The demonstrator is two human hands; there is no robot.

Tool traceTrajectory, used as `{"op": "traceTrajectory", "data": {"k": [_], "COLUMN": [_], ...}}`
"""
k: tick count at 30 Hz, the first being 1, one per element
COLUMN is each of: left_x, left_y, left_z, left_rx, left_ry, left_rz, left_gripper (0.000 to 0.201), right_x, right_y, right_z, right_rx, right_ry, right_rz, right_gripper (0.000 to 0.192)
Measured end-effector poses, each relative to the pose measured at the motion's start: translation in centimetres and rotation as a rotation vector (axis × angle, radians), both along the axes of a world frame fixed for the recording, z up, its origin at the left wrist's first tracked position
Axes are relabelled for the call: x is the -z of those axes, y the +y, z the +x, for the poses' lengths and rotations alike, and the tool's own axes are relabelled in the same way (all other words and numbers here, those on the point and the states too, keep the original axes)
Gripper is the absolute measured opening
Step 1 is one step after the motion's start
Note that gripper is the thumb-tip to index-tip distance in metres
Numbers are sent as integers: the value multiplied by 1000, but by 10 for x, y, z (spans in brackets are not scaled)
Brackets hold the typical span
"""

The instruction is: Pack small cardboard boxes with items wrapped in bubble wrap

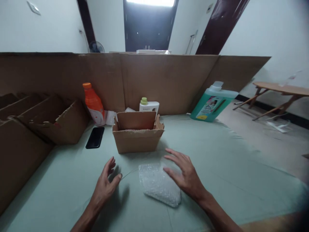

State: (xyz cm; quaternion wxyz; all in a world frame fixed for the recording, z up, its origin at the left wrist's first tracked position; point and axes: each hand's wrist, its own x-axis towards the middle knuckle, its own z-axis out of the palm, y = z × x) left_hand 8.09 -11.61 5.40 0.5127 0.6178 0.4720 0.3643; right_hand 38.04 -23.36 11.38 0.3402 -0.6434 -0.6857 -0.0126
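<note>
A folded piece of clear bubble wrap [159, 185] lies flat on the pale green cloth [135, 209], in front of a small open cardboard box [138, 141]. My right hand [182, 170] hovers at the wrap's right side with its fingers apart; I cannot tell whether the fingertips touch it. To the left of the wrap, my left hand [107, 178] is raised with thumb and fingers spread. Nothing shows in its grasp. A thin line runs from near the left thumb toward the wrap, perhaps a crease or a thread.
Behind the box are an orange bottle [94, 104], a white bottle with a green cap [149, 105] and white paper [110, 118]. A black phone [95, 138] lies left. A teal detergent jug [212, 103] leans right. Cardboard boxes [66, 124] line the left; a cardboard wall [166, 83] stands behind.
</note>
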Motion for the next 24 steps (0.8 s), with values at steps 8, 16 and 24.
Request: {"op": "traceTrajectory", "data": {"k": [8,16,24], "left_x": [-26,4,-23], "left_y": [86,57,105], "left_z": [58,61,81], "left_rx": [-14,-143,-51], "left_ry": [-137,-44,-14], "left_rz": [67,141,152], "left_gripper": [81,36,71], "right_x": [14,37,30], "right_y": [106,94,142], "right_z": [35,29,47], "right_rx": [24,57,153], "right_ry": [533,461,467], "right_rz": [-247,-205,-280], "right_gripper": [63,30,59]}}
